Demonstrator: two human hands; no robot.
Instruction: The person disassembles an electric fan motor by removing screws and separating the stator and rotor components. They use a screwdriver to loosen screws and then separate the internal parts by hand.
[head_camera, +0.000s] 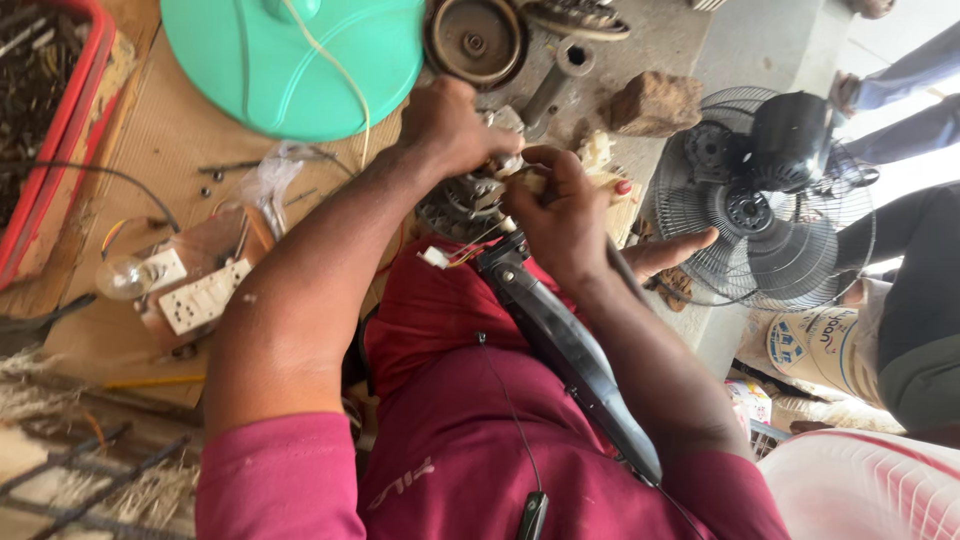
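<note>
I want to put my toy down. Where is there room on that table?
Bare cardboard lies between the red tray and the green lid. Around both hands and the motor it is crowded.

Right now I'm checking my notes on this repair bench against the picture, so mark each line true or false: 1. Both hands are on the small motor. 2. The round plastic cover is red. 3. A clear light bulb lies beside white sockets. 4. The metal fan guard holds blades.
1. True: the left hand and right hand both grip the small grey metal motor.
2. False: the round plastic cover is turquoise green.
3. True: the clear glass light bulb lies next to the white wall sockets.
4. False: the round wire fan guard shows only a hub and a dark motor, no blades.
</note>
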